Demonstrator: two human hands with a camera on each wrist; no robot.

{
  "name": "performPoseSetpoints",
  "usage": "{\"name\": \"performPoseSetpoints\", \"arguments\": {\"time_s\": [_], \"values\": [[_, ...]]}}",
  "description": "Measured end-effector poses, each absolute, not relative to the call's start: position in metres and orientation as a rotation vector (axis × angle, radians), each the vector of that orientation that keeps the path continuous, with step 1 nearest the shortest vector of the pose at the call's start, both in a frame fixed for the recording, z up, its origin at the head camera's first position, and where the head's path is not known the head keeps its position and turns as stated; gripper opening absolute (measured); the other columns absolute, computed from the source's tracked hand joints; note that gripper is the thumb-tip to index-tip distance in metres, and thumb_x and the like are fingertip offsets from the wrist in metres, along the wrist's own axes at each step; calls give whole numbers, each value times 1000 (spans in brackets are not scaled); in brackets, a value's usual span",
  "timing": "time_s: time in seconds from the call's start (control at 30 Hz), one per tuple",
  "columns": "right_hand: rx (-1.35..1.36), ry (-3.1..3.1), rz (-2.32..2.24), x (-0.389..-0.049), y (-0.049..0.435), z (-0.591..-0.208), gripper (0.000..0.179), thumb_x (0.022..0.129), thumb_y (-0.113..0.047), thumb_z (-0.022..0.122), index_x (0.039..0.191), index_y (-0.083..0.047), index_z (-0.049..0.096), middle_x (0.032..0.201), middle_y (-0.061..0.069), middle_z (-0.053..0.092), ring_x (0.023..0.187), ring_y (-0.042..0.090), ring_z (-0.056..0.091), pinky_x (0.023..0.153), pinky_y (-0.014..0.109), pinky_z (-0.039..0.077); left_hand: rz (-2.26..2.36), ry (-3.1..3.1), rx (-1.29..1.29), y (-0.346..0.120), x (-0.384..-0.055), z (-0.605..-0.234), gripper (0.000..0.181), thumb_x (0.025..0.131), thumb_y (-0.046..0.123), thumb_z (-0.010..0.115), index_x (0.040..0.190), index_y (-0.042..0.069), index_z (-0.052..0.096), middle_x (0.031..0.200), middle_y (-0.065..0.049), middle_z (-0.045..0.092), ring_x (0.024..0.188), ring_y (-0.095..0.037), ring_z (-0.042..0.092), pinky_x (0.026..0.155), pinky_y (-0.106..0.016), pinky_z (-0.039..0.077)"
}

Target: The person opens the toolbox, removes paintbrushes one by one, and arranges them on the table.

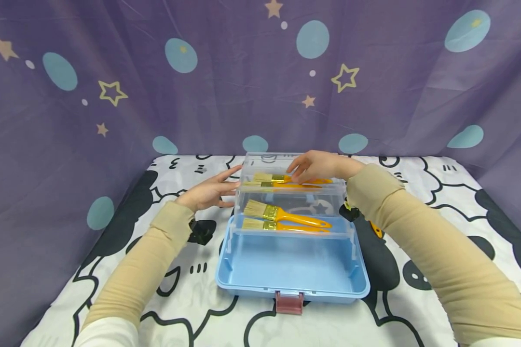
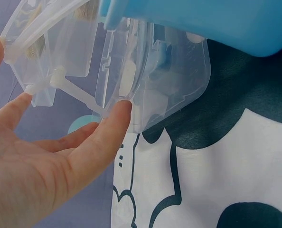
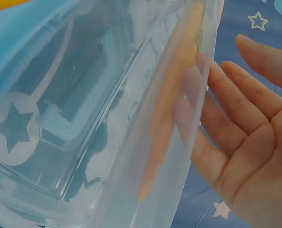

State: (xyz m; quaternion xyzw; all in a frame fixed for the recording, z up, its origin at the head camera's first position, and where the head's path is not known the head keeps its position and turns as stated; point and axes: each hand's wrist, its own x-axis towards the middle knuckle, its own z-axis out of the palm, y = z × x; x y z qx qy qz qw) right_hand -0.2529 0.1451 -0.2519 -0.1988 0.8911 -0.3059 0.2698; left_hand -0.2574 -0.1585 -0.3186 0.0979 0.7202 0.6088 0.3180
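A light blue toolbox point(image 1: 293, 260) with a pink latch stands with its clear lid and two stepped clear trays raised. Two yellow-handled paintbrushes point(image 1: 301, 219) lie in the lower tray point(image 1: 286, 234); two more brushes point(image 1: 282, 179) lie in the upper tray point(image 1: 334, 189). My left hand point(image 1: 206, 193) has its fingers spread at the left ends of the trays, fingertips against the clear plastic in the left wrist view. My right hand point(image 1: 314, 166) reaches over the upper tray. In the right wrist view its fingertips dip behind the cloudy tray wall beside an orange-yellow handle point(image 3: 172, 104), thumb held apart.
A black object point(image 1: 201, 232) sits left of the toolbox by my left wrist. On the right, another black item point(image 1: 349, 212) and a yellow-orange handle end point(image 1: 377, 229) show partly behind my right sleeve. A purple patterned curtain point(image 1: 252, 82) hangs behind the cloth-covered table point(image 1: 191, 308).
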Motion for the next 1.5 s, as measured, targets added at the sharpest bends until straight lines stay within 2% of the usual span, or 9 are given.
{"name": "performPoseSetpoints", "arguments": {"time_s": [0.17,0.43,0.6,0.83,1.17,1.33,1.5], "values": [[-554,2424,-812,-254,143,-254,36,94,-17,59,129,-10,57,128,12,60,112,23,58,93,38,49,1608,1888,244,-158,-258,-319,70,99,26,50,152,39,6,159,-8,8,143,-40,12,109,-60,24],[-724,2540,-727,-252,141,-260,31,89,-4,62,120,-8,65,115,11,67,108,25,61,95,40,48,1608,1883,238,-159,-258,-319,71,99,26,50,152,37,4,159,-10,9,143,-41,12,109,-60,25],[-797,2570,-715,-251,140,-261,30,88,-1,62,118,-6,66,111,11,68,104,25,63,93,40,50,1610,1882,235,-159,-259,-319,70,99,26,50,152,39,6,157,-9,16,143,-40,16,109,-60,25],[-852,2591,-688,-249,140,-264,31,88,-1,63,118,-6,66,109,9,69,101,24,63,92,39,50,1601,1887,254,-159,-259,-318,69,99,27,50,152,39,6,158,-9,9,143,-40,12,109,-60,26],[-829,2561,-725,-249,140,-265,33,89,1,62,120,-8,65,112,8,68,104,22,63,93,37,50,1603,1883,269,-160,-260,-319,69,100,26,49,152,38,4,157,-10,16,143,-40,14,109,-60,25],[-829,2546,-739,-248,140,-266,34,89,2,61,121,-8,64,114,8,67,106,23,61,93,36,50,1603,1881,296,-162,-259,-320,75,97,32,54,152,38,4,156,-11,20,142,-40,17,108,-59,27],[-832,2540,-728,-248,139,-266,35,89,4,59,122,-7,64,114,8,66,104,22,61,93,36,50,1584,1889,330,-163,-257,-320,81,92,40,59,152,39,5,157,-14,15,142,-43,15,108,-58,29]]}}
